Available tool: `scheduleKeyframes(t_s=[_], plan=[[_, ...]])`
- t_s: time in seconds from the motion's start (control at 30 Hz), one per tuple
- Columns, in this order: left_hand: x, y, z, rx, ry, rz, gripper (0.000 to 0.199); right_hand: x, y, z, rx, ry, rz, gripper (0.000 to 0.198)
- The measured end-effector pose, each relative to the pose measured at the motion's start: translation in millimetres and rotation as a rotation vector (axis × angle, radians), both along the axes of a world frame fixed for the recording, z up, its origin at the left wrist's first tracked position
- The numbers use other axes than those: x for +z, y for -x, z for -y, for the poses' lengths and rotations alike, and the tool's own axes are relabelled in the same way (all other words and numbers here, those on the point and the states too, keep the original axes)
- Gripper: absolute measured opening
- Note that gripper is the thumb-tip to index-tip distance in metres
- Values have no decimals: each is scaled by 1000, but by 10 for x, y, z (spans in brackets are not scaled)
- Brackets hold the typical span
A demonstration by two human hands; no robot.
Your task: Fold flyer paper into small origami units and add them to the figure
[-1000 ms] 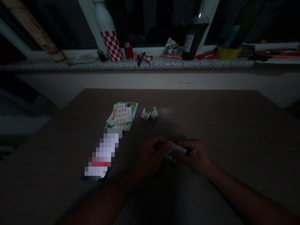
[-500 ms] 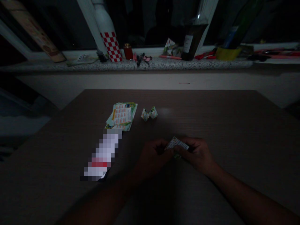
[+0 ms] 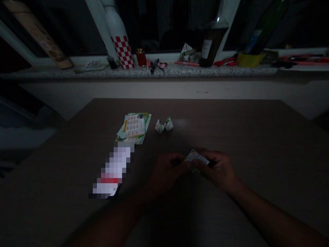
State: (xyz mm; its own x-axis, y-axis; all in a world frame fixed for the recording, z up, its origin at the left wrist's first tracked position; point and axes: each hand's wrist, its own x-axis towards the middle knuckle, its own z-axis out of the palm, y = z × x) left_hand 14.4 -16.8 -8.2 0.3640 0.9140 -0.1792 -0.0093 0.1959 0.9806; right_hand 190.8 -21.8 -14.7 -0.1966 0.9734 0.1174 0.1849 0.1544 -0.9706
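Between my two hands is a small folded paper (image 3: 196, 156), printed and set cornerwise like a diamond. My left hand (image 3: 168, 173) pinches its left side, and my right hand (image 3: 218, 168) pinches its right side, with the thumb lying over the front. The fingers behind the paper are hidden. Beyond my hands, a small folded paper piece with two pointed ends (image 3: 164, 125) stands on the table. Left of it lies a stack of printed paper sheets (image 3: 134, 126). The light is dim, so the fold lines do not show clearly.
A phone (image 3: 111, 171) with a blurred, bright screen lies left of my hands on the wooden table (image 3: 231, 120). On the stone windowsill (image 3: 180, 71) behind stand a red-and-white checkered bottle (image 3: 123, 51), a dark bottle (image 3: 208, 48), a green bottle (image 3: 267, 24) and small clutter.
The folded paper has shifted very slightly to the right within my fingers. Both hands keep their grip, and the things on the table stay where they were.
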Motion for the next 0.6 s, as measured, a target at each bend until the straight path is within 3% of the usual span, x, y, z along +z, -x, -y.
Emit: scheduleKeyframes(t_s=[0.6], plan=[[99, 9, -17, 56, 14, -22, 14, 2, -2, -6, -61, -17, 10, 27]])
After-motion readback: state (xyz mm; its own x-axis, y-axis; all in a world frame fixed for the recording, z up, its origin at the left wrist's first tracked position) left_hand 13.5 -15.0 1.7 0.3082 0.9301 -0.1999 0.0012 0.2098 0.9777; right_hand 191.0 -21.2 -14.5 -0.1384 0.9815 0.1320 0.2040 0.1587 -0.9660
